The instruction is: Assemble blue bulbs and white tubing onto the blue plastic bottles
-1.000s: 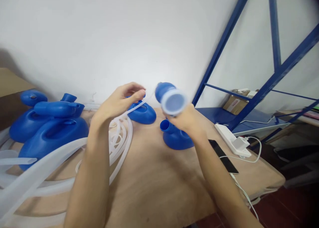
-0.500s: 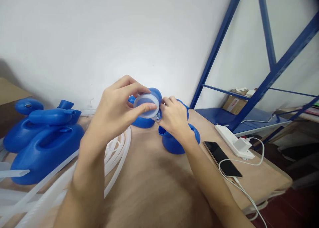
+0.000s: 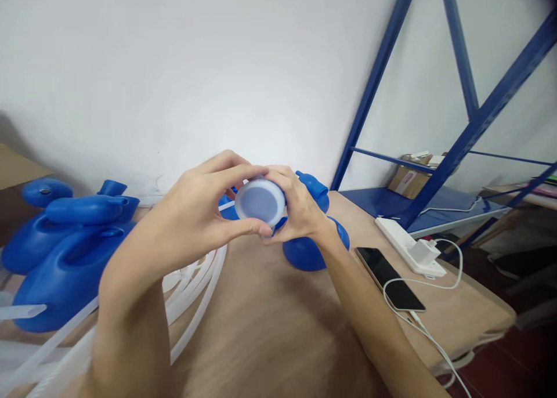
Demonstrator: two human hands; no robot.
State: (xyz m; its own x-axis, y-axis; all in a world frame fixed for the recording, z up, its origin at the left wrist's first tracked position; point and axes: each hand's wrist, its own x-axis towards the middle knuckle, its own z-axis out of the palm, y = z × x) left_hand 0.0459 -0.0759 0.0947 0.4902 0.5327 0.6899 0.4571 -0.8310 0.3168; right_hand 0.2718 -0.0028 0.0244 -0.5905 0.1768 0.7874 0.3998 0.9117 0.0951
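Observation:
A round, translucent white cup-like piece (image 3: 261,203) with a wide rim is held up in front of me, its open face toward me. My left hand (image 3: 217,203) grips its left side, thumb below and fingers along the top. Curled round its right side is my right hand (image 3: 293,203), touching the rim. Some blue plastic (image 3: 279,224) shows between the cup and my right hand; how they join is hidden. Below my right hand stands a blue jug (image 3: 304,254), partly covered by my wrist. Another blue jug (image 3: 314,186) stands behind it.
Several blue jugs (image 3: 72,270) crowd the left of the table, beside coiled translucent tubing (image 3: 202,305). To the right lie a phone (image 3: 391,279) on a charging cable and a white power strip (image 3: 409,247). A blue metal shelf frame (image 3: 374,90) rises behind.
My right hand has closed in against the cup's right side. The cup has turned more squarely toward me, and the blue rounded part behind it has gone from sight.

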